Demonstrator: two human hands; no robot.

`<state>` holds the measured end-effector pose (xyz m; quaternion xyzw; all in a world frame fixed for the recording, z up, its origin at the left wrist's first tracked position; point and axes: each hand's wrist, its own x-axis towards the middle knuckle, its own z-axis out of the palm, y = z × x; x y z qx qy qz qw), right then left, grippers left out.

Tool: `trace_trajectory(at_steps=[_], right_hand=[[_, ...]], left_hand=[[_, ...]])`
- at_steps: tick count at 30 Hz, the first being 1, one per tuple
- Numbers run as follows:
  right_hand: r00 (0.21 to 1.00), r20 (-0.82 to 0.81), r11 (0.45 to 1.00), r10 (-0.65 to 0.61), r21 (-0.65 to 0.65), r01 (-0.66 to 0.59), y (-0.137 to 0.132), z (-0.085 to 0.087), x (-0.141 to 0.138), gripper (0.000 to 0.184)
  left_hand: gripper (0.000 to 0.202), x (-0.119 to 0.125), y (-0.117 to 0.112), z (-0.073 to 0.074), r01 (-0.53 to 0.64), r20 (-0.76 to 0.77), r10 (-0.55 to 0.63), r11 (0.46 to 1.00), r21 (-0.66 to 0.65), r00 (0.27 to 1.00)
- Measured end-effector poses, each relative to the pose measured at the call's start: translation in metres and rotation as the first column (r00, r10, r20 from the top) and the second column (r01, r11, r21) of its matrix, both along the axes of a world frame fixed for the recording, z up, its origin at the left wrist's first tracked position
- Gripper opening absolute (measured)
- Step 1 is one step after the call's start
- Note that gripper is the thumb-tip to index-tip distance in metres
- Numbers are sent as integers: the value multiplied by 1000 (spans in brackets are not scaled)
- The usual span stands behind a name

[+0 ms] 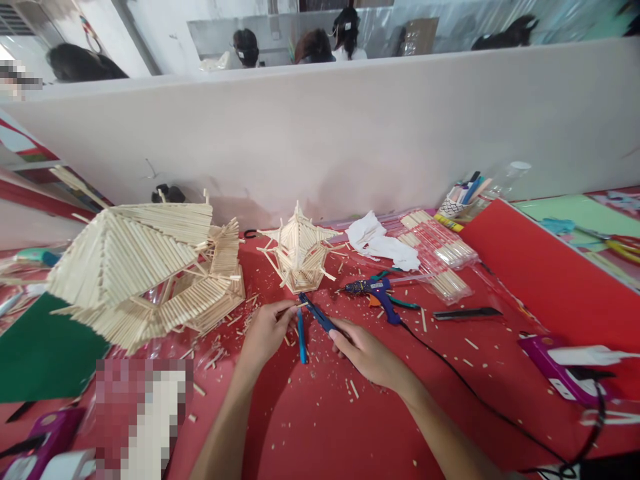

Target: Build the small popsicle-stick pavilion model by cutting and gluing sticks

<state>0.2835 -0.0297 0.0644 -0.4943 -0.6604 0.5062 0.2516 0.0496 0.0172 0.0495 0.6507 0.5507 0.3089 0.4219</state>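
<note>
My left hand (267, 333) pinches a short thin wooden stick (303, 305) between thumb and fingertips. My right hand (357, 347) is closed around a slim dark blue tool (319, 315), possibly a craft knife; its exact kind is unclear. The tool's tip reaches up to the stick. Between both hands, a narrow bright blue tool (302, 340) lies on the red table, its upper end close to the stick. Just beyond the hands stands a small pointed-roof pavilion model (299, 250) built of wooden sticks. A hot glue gun (377, 291) lies right of it.
A larger stick-built roof model (135, 260) stands at the left. Bundled sticks in plastic (437, 247), white tissue (380, 243), a black cutter (467, 313) and a pen cup (455, 200) are at the right. Scraps litter the red table (320, 420). A white partition (320, 140) rises behind.
</note>
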Motion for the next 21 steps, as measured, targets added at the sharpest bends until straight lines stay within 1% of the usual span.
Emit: trace_trajectory(at_steps=[7, 15, 17, 21], right_hand=[[999, 37, 1000, -3, 25, 2, -2, 8, -1, 46], [999, 37, 995, -15, 104, 11, -2, 8, 1, 42], [999, 44, 994, -18, 110, 14, -2, 9, 1, 43], [997, 70, 994, -17, 113, 9, -3, 7, 0, 45]], left_hand=[[34, 1, 0, 0, -19, 11, 19, 1000, 12, 1000], [35, 1, 1, 6, -27, 43, 27, 1000, -14, 999], [35, 1, 1, 5, -26, 49, 26, 1000, -8, 998], [34, 0, 1, 4, -14, 11, 14, 1000, 25, 1000]])
